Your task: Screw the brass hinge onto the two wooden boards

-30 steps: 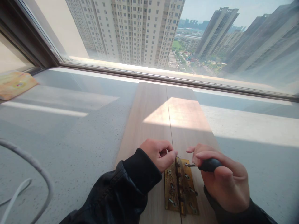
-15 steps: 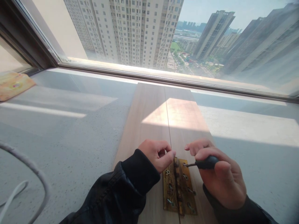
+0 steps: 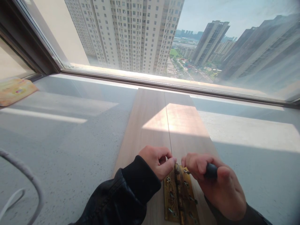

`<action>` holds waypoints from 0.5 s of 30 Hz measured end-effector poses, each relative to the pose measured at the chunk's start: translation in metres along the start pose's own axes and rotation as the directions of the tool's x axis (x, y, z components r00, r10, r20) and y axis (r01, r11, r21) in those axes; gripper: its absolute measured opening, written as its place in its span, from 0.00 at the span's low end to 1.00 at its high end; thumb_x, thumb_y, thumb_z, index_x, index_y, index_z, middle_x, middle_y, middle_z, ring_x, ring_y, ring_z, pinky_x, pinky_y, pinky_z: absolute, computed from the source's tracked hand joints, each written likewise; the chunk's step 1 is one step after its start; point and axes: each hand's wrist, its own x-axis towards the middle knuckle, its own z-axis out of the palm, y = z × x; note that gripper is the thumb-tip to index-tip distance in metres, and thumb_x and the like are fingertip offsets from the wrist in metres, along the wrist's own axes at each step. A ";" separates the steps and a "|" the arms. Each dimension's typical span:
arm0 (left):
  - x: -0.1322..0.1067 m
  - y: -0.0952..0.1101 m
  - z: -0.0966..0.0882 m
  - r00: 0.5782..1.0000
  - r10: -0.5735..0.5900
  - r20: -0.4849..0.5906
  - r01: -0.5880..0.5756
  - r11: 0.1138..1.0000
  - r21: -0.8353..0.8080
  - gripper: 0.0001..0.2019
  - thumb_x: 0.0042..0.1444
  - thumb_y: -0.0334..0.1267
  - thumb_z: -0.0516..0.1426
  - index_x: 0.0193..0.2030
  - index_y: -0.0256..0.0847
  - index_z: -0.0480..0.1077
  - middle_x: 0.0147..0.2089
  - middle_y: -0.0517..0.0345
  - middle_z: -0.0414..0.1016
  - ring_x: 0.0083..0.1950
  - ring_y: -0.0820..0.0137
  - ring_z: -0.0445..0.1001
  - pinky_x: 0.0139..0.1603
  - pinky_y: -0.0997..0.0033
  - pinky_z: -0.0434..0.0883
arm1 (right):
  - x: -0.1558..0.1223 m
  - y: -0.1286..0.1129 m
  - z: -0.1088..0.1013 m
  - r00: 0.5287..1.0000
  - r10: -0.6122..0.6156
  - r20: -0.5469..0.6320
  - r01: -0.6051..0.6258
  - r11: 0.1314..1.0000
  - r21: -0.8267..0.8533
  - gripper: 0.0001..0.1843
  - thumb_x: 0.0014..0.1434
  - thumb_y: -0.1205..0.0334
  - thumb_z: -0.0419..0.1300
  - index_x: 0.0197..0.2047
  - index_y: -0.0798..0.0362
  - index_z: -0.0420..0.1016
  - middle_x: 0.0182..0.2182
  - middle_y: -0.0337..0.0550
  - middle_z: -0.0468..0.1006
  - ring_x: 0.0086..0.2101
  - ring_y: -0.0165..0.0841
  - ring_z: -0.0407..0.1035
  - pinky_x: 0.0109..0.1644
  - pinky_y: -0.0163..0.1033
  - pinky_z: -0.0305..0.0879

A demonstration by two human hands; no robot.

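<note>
A brass-coloured hinge lies unfolded over the seam between two pale wooden boards, with several screws standing in its holes, some tilted. My left hand is closed, thumb and index fingertips pinched together at the hinge's upper end. In my right hand is a screwdriver with a black handle. Its shaft is mostly hidden behind my fingers, which are curled near the hinge's upper right screw. Whether the tip sits in that screw cannot be seen.
The boards rest on a speckled white sill under a large window with a dark frame. A grey-white cable loops at the left. An orange-yellow packet lies in the far left corner.
My right hand has turned the screwdriver, its fingers now curled forward over the shaft. The whole view has shifted slightly, while my left hand keeps its place at the hinge.
</note>
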 end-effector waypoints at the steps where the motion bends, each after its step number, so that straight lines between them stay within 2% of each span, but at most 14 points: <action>1: 0.000 0.000 0.000 1.000 -0.003 0.000 0.003 1.000 0.001 0.14 0.51 0.45 0.55 0.24 0.37 0.73 0.16 0.66 0.60 0.20 0.78 0.56 0.23 0.76 0.53 | 0.001 -0.001 0.003 1.000 0.022 0.020 -0.023 0.998 0.051 0.25 0.67 0.41 0.45 0.30 0.49 0.67 0.23 0.37 0.60 0.28 0.31 0.58 0.34 0.40 0.60; 4: 0.000 -0.001 0.000 1.000 -0.007 0.003 0.007 1.000 0.008 0.14 0.51 0.46 0.56 0.24 0.37 0.73 0.16 0.66 0.60 0.19 0.78 0.56 0.22 0.75 0.53 | 0.000 -0.005 0.008 0.995 0.022 0.097 -0.029 0.997 0.075 0.25 0.69 0.46 0.42 0.25 0.50 0.60 0.21 0.36 0.57 0.27 0.31 0.55 0.32 0.39 0.56; 6: 0.000 -0.001 0.000 1.000 -0.005 0.001 0.005 1.000 0.014 0.14 0.51 0.46 0.55 0.24 0.37 0.73 0.16 0.66 0.59 0.19 0.78 0.56 0.23 0.75 0.53 | -0.002 -0.005 0.008 0.993 0.004 0.121 -0.006 1.000 0.024 0.24 0.67 0.43 0.45 0.27 0.50 0.61 0.22 0.36 0.58 0.28 0.31 0.55 0.33 0.40 0.55; 8: 0.001 -0.001 0.000 1.000 -0.002 -0.003 0.002 1.000 0.019 0.14 0.51 0.46 0.55 0.24 0.37 0.73 0.16 0.66 0.59 0.20 0.78 0.56 0.23 0.75 0.53 | -0.004 -0.004 0.006 0.995 0.014 0.099 -0.014 1.000 0.005 0.22 0.64 0.40 0.49 0.31 0.49 0.64 0.25 0.36 0.60 0.28 0.31 0.55 0.33 0.40 0.54; 10: 0.000 0.000 0.000 1.000 0.002 -0.005 -0.002 1.000 0.023 0.15 0.51 0.46 0.55 0.24 0.37 0.73 0.16 0.66 0.58 0.20 0.78 0.55 0.23 0.75 0.53 | -0.004 -0.001 0.003 0.999 0.009 0.048 -0.010 1.000 0.028 0.17 0.64 0.42 0.52 0.35 0.47 0.65 0.25 0.35 0.60 0.29 0.31 0.55 0.34 0.40 0.55; 12: 0.000 0.001 0.000 1.000 0.012 -0.004 -0.012 1.000 0.024 0.15 0.52 0.46 0.55 0.24 0.37 0.73 0.17 0.67 0.58 0.20 0.78 0.55 0.24 0.75 0.53 | -0.001 0.001 0.000 0.998 -0.061 -0.006 0.061 0.998 -0.009 0.13 0.63 0.47 0.55 0.36 0.48 0.69 0.27 0.37 0.64 0.31 0.32 0.58 0.36 0.41 0.57; 15: -0.001 0.003 -0.001 1.000 0.027 -0.009 -0.027 0.999 0.027 0.14 0.53 0.45 0.55 0.25 0.36 0.73 0.17 0.66 0.58 0.21 0.78 0.55 0.25 0.75 0.54 | 0.004 0.004 -0.005 0.980 -0.191 -0.053 0.183 0.975 -0.126 0.14 0.61 0.48 0.58 0.36 0.50 0.77 0.32 0.41 0.68 0.36 0.34 0.64 0.38 0.42 0.61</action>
